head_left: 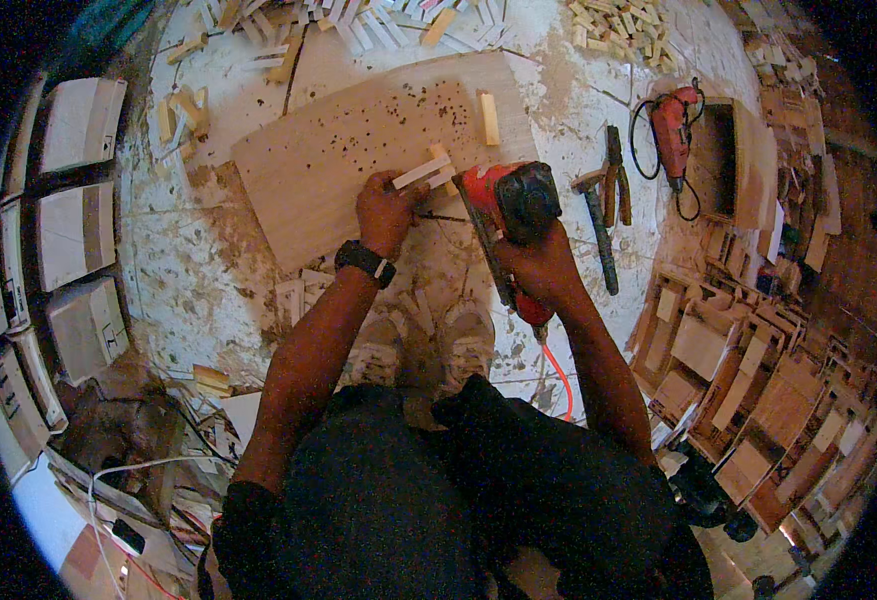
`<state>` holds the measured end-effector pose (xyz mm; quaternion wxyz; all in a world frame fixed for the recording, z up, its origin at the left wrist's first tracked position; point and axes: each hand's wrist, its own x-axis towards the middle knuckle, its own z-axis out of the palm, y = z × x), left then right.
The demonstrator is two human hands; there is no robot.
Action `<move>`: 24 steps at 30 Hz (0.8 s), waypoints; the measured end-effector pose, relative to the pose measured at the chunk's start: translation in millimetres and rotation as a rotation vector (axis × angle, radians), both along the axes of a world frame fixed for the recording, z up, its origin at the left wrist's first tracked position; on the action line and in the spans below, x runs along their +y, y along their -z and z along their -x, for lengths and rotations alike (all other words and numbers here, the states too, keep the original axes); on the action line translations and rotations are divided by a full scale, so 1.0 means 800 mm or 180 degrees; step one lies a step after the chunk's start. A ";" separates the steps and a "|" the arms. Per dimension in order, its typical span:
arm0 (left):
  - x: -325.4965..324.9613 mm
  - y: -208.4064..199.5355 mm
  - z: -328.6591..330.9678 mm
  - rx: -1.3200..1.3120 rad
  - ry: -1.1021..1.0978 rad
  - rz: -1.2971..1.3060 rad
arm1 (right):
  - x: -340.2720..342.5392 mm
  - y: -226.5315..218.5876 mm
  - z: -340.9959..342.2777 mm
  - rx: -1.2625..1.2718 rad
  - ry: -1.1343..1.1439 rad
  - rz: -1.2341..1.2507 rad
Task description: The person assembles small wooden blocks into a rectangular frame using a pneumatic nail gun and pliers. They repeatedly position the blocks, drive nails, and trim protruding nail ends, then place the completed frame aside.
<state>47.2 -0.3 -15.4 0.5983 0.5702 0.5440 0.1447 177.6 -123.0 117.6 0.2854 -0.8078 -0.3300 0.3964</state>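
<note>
My left hand [386,215], with a black watch at its wrist, pinches a small light wood strip [421,173] over the near edge of a flat brown board [303,165]. A second short wood piece meets this strip at an angle; whether they are joined I cannot tell. My right hand [546,265] is closed round the grip of a red and black nail gun [528,200]. The nail gun's nose is beside the far end of the wood pieces; whether it touches them is unclear. An orange hose [560,372] runs from the nail gun's lower end. Dark specks dot the board.
Another wood block [488,118] lies on the board. To the right are a hammer [598,230], pliers [613,180], a red corded drill [672,135] and an open wooden box [748,165]. Wood pieces [623,28] are heaped at the back; stacked panels [83,235] line the left.
</note>
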 end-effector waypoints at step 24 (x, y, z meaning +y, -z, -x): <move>-0.004 0.025 0.002 -0.0242 -0.0200 -0.0143 | 0.022 0.026 0.009 -0.0416 -0.0452 -0.0118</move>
